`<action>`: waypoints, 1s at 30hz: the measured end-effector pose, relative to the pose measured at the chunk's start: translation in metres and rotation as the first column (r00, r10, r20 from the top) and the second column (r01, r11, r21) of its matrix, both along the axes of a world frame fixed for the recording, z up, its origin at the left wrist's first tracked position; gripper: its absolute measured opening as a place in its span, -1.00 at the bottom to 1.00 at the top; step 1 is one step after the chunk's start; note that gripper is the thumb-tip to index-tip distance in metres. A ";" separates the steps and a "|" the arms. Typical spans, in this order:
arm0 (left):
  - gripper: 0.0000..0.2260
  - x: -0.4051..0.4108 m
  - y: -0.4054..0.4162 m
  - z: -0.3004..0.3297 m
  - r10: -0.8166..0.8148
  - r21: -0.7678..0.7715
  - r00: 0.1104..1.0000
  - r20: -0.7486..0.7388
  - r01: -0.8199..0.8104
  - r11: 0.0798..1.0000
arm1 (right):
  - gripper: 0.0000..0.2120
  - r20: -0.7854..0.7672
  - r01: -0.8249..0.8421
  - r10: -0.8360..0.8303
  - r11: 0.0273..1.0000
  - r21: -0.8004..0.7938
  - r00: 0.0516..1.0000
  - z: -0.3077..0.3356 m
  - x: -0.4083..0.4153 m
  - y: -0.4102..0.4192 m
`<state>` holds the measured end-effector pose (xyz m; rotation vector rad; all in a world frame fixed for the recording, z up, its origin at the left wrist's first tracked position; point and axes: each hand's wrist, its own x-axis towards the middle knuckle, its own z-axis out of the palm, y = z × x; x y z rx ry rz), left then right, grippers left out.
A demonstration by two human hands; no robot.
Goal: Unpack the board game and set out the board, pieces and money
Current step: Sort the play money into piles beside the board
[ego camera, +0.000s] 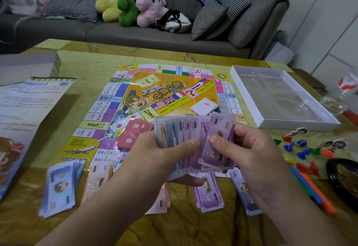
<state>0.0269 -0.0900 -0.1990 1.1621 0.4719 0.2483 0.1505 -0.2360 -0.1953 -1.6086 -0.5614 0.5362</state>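
Observation:
The game board [155, 94] lies unfolded flat in the middle of the table. My left hand [155, 154] grips a fanned wad of play money [186, 131] above the board's near edge. My right hand [249, 148] pinches the front purple notes of that wad. Sorted money lies near me: a blue pile [58, 187], an orange-pink pile [96, 180], a purple pile [209, 193] and a lilac pile [244, 193]. Red cards [131, 131] and a white card stack [204, 106] rest on the board. Plastic pawns and figure pieces [308, 148] are scattered at the right.
The empty white box tray [246, 90] sits right of the board. A printed rule sheet [25, 106] and the box lid [27, 65] lie at the left. Coloured sticks [313, 191] and a black dish [344, 178] are at the right edge. A sofa with plush toys [129, 7] stands behind.

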 end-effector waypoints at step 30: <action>-0.78 0.004 0.022 -0.002 0.223 0.059 0.968 -0.114 -0.218 0.974 | -0.90 0.059 0.054 -0.030 0.893 -0.446 0.998 -0.001 0.002 0.000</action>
